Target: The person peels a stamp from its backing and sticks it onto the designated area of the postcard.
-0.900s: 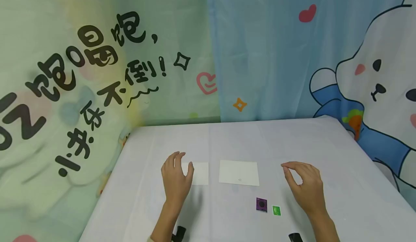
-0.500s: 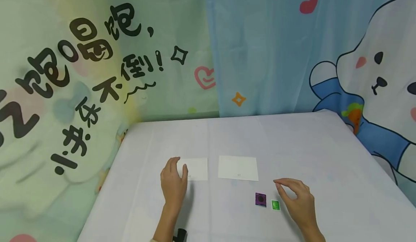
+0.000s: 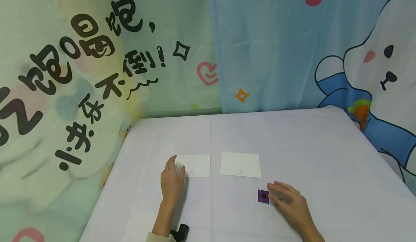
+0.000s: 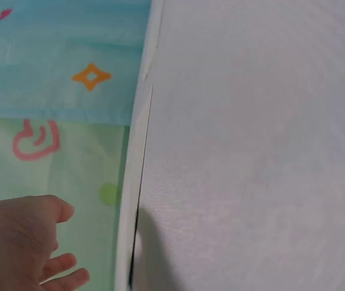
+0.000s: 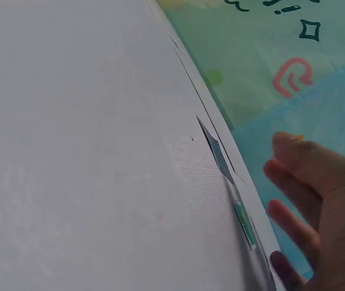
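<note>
In the head view, my right hand (image 3: 291,206) reaches over a small green card with a white border (image 5: 244,225), covering most of it. Its fingers are loosely bent and hold nothing, with the thumb apart from the forefinger. Just left of the fingertips lies a small purple square card (image 3: 263,196) with a dark round spot. My left hand (image 3: 171,182) is over the left white card (image 3: 197,166) at its left edge, fingers relaxed and nothing held. Beside that card, to the right, lies another white card (image 3: 240,165) with a tiny mark near its lower edge.
A white cloth (image 3: 292,141) covers the table. Behind it hang a green curtain (image 3: 182,101) with black lettering and a blue curtain (image 3: 273,54) with a cartoon bear. A black wrist device (image 3: 180,232) sits by my left forearm.
My right hand has moved left and down to the green card, and its thumb and forefinger have parted. My left hand has shifted little, its fingers slightly less spread.
</note>
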A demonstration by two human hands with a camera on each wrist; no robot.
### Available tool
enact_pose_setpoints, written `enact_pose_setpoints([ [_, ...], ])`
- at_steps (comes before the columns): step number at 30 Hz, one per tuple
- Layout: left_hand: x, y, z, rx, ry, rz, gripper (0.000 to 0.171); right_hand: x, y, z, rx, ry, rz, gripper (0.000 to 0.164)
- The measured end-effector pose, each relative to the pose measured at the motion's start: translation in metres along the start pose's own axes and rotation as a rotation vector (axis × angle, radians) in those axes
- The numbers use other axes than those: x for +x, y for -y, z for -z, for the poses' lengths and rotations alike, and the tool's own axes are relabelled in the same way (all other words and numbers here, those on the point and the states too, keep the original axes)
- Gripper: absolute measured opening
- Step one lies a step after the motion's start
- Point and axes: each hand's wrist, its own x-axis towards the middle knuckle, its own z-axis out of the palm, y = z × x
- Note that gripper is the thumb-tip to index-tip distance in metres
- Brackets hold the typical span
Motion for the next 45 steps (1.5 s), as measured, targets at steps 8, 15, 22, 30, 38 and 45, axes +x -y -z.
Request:
enact_pose_setpoints([
  [8,-0.004,0.017,-0.009,-0.073,0.172,0.066,0.069,-0.003,-0.006,-0.008,-0.075,0.074,0.026,0.034],
  [15,-0.006,0.019,-0.021,-0.041,0.251,0.016,0.074,-0.003,-0.010,-0.009,-0.120,0.067,0.150,0.037],
  [22,-0.011,0.023,-0.024,0.016,0.291,0.016,0.070,-0.003,-0.011,-0.011,-0.106,0.068,0.190,0.039],
  [30,-0.012,0.025,-0.027,0.037,0.317,0.009,0.064,-0.003,-0.013,-0.010,-0.146,0.072,0.207,0.037],
  [38,-0.015,0.027,-0.030,0.059,0.332,0.022,0.057,-0.004,-0.012,-0.009,-0.165,0.066,0.210,0.035],
  [45,-0.014,0.025,-0.028,0.072,0.337,0.018,0.056,-0.003,-0.012,-0.010,-0.172,0.057,0.218,0.035],
])
